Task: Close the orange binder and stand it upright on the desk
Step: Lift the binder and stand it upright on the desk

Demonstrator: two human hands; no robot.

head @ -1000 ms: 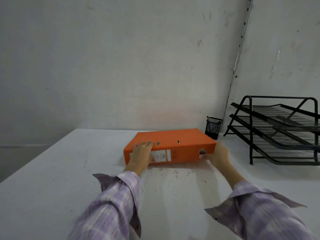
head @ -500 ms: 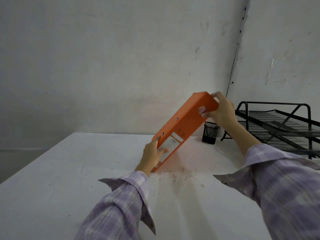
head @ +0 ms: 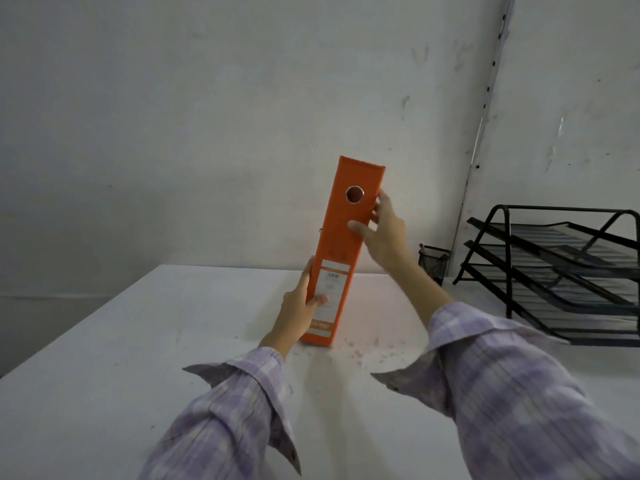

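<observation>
A flat, matte white bench [head: 104, 358] fills the lower part of the view, its surface marked with faint scuffs and a scatter of small pale crumbs near the middle. Both forearms reach in from below in loose sleeves of soft lilac-and-white checked cloth [head: 235, 403], the cuffs unbuttoned and flaring.

The left hand [head: 298, 308] is wrapped around the lower left edge of the closed orange cardboard lever-arch binder [head: 341, 244], thumb pressed on the white printed label on the spine and fingers behind, out of sight. The binder is a tall, narrow rectangular slab with a smooth, slightly glossy skin. It stands on its short bottom end on the bench, near the middle, spine toward the camera and leaning a little to the right at the top. A round metal-rimmed finger hole sits high on the spine.

The right hand [head: 382, 230] grips the binder's upper right edge just below that hole, thumb across the spine, fingers curled around the side.

Further right, by the rough grey-white wall, stands a small black wire-mesh pen cup [head: 433, 263]. Just beside it is a black metal three-tier letter tray [head: 554, 271] with slanted mesh shelves and a bent tubular frame, well apart from the binder.
</observation>
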